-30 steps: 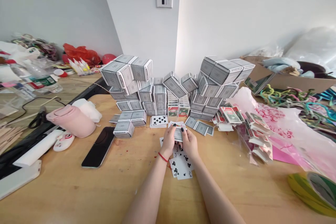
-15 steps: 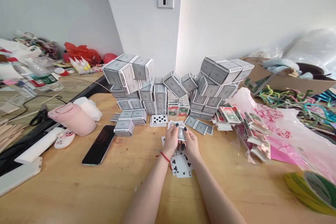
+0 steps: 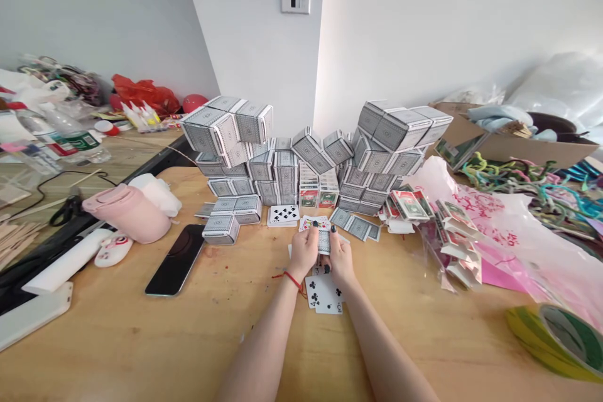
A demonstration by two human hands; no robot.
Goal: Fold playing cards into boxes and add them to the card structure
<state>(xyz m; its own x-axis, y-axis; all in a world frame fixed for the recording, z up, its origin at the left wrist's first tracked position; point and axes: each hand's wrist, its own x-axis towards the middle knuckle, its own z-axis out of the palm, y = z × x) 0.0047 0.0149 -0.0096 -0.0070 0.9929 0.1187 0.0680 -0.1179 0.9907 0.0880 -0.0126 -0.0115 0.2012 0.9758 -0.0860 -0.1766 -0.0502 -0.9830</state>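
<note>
My left hand and my right hand are closed together on a grey-backed playing card, thumbs along its two sides. Whether more than one card is held, I cannot tell. Loose face-up cards, clubs among them, lie on the table below my wrists. Just beyond my fingers rests a picture card. A pile topped by a spade card is at its left, and several face-down cards are at its right. Behind them rise stacked blocks made of grey-backed cards.
A small card block, a black phone and a pink pouch-like item are on the left. To the right are opened card boxes, a plastic bag and a tape roll. Behind stands a cardboard box.
My hands stay on the card with almost the same grip. The whole view has shifted slightly; the things on the table keep their places.
</note>
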